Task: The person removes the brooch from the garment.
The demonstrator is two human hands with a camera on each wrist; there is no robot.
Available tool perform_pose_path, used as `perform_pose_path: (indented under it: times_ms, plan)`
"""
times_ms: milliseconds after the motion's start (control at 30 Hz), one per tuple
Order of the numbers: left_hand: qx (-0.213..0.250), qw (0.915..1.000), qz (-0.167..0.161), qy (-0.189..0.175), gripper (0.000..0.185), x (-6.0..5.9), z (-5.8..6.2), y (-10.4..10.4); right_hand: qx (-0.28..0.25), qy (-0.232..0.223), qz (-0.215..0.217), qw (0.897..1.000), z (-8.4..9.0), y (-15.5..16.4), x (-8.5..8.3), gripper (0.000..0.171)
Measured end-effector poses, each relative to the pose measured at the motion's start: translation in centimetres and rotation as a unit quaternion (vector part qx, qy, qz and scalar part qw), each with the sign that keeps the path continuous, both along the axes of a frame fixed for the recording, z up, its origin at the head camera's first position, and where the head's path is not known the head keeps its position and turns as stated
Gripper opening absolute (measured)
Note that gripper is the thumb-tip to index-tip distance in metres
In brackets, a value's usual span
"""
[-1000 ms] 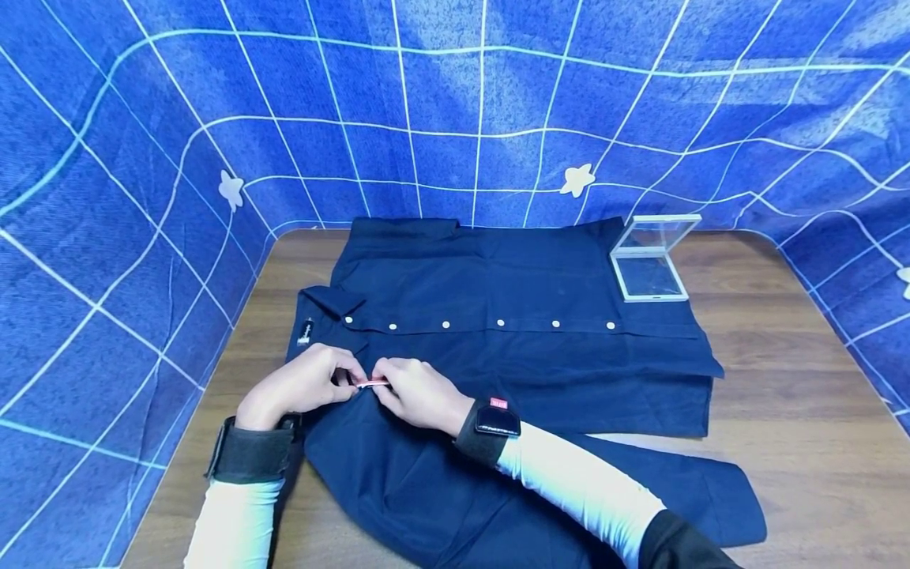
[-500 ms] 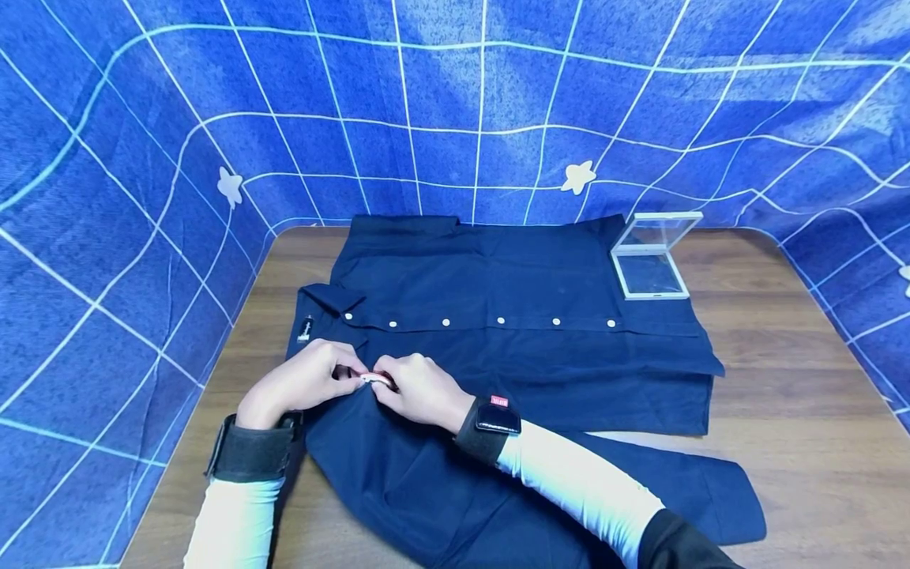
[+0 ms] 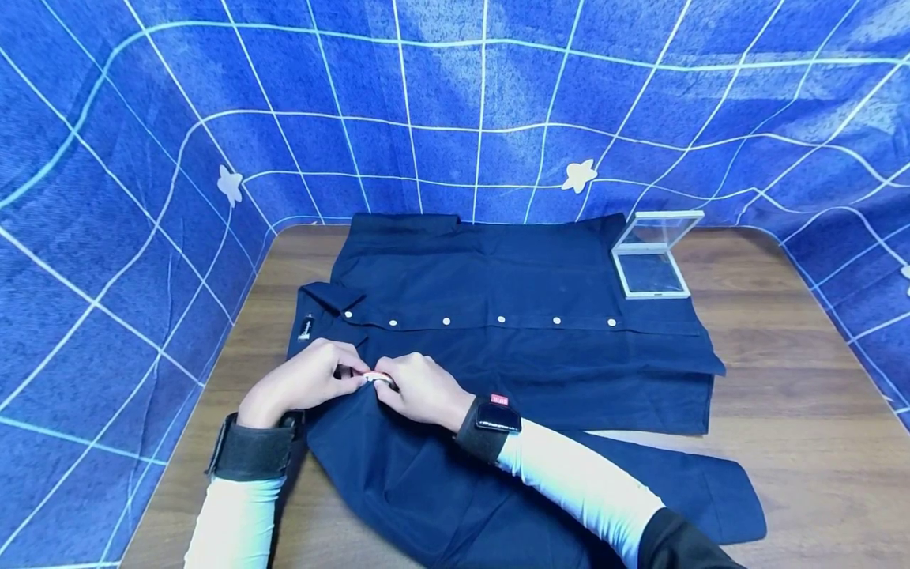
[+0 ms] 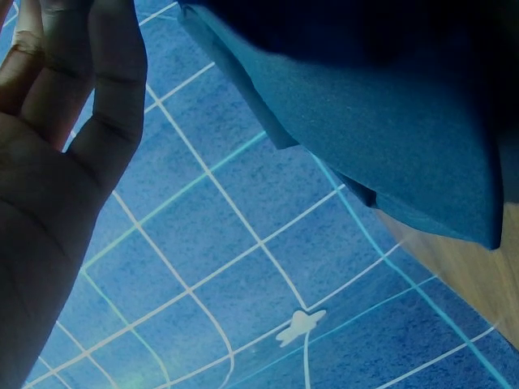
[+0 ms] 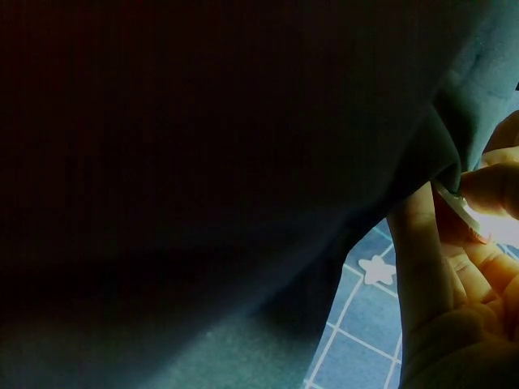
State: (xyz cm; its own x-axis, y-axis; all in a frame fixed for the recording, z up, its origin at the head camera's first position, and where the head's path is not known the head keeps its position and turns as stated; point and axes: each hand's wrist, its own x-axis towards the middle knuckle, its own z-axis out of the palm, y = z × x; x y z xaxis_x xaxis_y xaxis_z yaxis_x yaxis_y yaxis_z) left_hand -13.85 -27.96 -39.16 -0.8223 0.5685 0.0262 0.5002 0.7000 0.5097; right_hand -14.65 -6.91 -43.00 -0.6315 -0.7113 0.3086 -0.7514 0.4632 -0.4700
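A navy button shirt (image 3: 512, 332) lies spread across the wooden table (image 3: 782, 348), collar to the left. My left hand (image 3: 302, 381) and right hand (image 3: 419, 389) meet at the shirt's near edge below the collar, and both pinch a small red and white clip-like piece (image 3: 375, 378) against the cloth. In the right wrist view my fingers (image 5: 478, 186) press that pale piece (image 5: 458, 209) onto a fold of dark fabric (image 5: 243, 162). The left wrist view shows only my palm (image 4: 57, 162) and the shirt's edge (image 4: 389, 138).
A clear flat plastic case (image 3: 650, 257) stands with its lid up on the shirt's far right corner. Blue grid-patterned cloth (image 3: 455, 103) walls the table on three sides. One sleeve (image 3: 682, 482) trails toward the near right. Bare wood shows at right and far left.
The small piece between my fingertips has turned and drawn in closer to the cloth; both hands have crept slightly up and together. The shirt and case stay put.
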Motion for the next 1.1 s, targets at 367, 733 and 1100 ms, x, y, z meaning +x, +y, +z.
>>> perform_pose_path:
  times_ms: [367,733,1100]
  plan:
    - [-0.004,1.0000,-0.002,-0.008,0.010,-0.06,0.07,0.07,0.003,-0.004,0.003,1.000,0.15,0.10,-0.10,0.014]
    - [0.000,0.9999,-0.005,-0.009,0.011,-0.01,0.04,0.07,0.003,-0.004,0.007,1.000,-0.10,0.07,-0.17,0.015]
    - [0.000,0.9999,-0.003,-0.011,0.011,0.00,-0.09,0.01,0.005,-0.004,0.006,1.000,-0.23,0.06,-0.19,0.014]
